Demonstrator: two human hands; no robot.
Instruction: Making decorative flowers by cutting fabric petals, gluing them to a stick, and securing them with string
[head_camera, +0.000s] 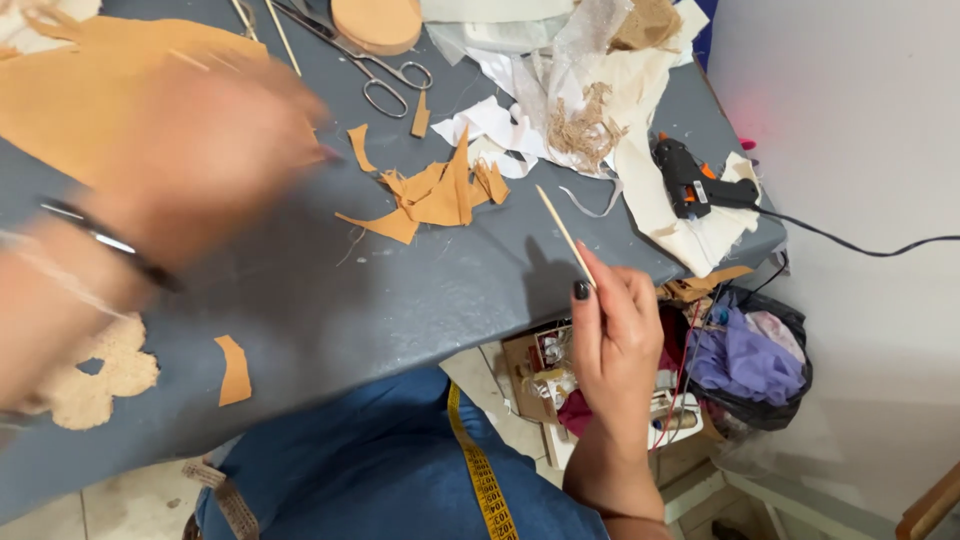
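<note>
The right hand (615, 330) is closed around a thin wooden stick (565, 236), pinching its lower end between thumb and fingers so that the stick slants up and away from the hand, its tip over the grey tabletop (400, 290). The hand itself sits at the near edge of the tabletop, partly out past it. Just beyond the stick's tip lies a heap of tan fabric scraps (430, 195), and farther out from there a pair of scissors (370, 65). Outward of the right hand, past the stick, a black glue gun (685, 175) rests on white cloth (640, 120), its cord running off the far side. Below this hand, off the tabletop, a black bag of cloth remnants (750, 360) stands on the floor.

The left hand (210, 150) is badly blurred, raised over the tabletop with a large tan sheet (90, 90) behind it; whether it is open or gripping anything I cannot tell. A dark bracelet (110, 245) circles its wrist. Near that forearm lie a small tan strip (235, 370) and a pale cut-out piece (100, 375).
</note>
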